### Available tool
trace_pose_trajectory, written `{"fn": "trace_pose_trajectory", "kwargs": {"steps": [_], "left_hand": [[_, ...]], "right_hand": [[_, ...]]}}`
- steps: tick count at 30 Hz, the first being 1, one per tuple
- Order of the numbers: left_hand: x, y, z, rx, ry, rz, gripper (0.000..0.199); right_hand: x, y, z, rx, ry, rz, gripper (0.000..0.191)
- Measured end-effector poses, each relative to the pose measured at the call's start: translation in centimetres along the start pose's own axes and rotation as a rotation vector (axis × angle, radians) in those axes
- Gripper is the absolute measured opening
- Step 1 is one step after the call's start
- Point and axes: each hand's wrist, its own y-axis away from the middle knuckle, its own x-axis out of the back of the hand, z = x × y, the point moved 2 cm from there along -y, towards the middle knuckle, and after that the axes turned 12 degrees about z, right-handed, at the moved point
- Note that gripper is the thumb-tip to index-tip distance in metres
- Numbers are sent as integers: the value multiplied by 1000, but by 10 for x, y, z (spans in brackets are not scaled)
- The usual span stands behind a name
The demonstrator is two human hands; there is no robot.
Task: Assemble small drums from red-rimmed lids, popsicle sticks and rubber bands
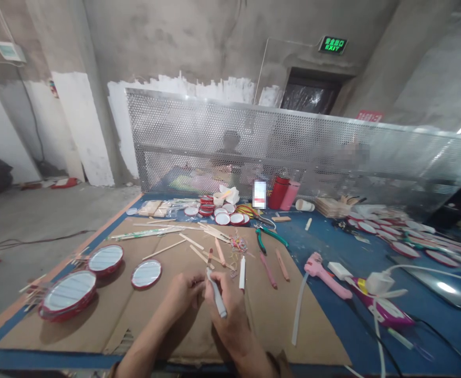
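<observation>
My right hand (226, 304) is closed around a white marker (218, 300), its narrow end pointing up and away from me. Close beside it, my left hand (183, 294) has its fingers curled in a pinch. A short brown-tinted wooden stick (210, 255) rises from between the two sets of fingertips, partly hidden by them; the left fingers seem to hold it. To the right of my hands lies another white marker (242, 273). Orange-brown tinted sticks (220, 252) and plain wooden sticks (202, 257) are scattered just beyond my hands on the cardboard sheet (136, 320).
Round red-rimmed pieces (70, 291) sit at the left. Green-handled pliers (270, 237) and small coloured bands (238, 244) lie beyond. A pink glue gun (327, 275) with cords and a power strip (384, 304) are at right. A perforated metal screen (199, 126) stands behind.
</observation>
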Motion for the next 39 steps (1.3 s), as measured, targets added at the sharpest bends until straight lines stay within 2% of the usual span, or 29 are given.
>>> {"fn": "trace_pose_trajectory", "kwargs": {"steps": [5, 14, 18, 23, 29, 32, 39], "left_hand": [[0, 0, -2, -2, 0, 18, 35], [0, -1, -2, 11, 64, 32, 35], [-1, -2, -3, -4, 55, 41, 35], [-2, -3, -7, -6, 68, 37, 35], [2, -1, 1, 8, 71, 67, 33], [3, 0, 5, 10, 75, 46, 31], [3, -1, 3, -27, 98, 82, 28]], "right_hand": [[-1, 0, -2, 2, 23, -5, 12], [-7, 4, 0, 88, 74, 122, 15], [-8, 4, -1, 99, 91, 98, 15], [-10, 5, -1, 122, 128, 145, 17], [-11, 6, 0, 148, 130, 113, 14], [-11, 5, -1, 149, 149, 115, 14], [-8, 4, -7, 149, 174, 93, 13]]}}
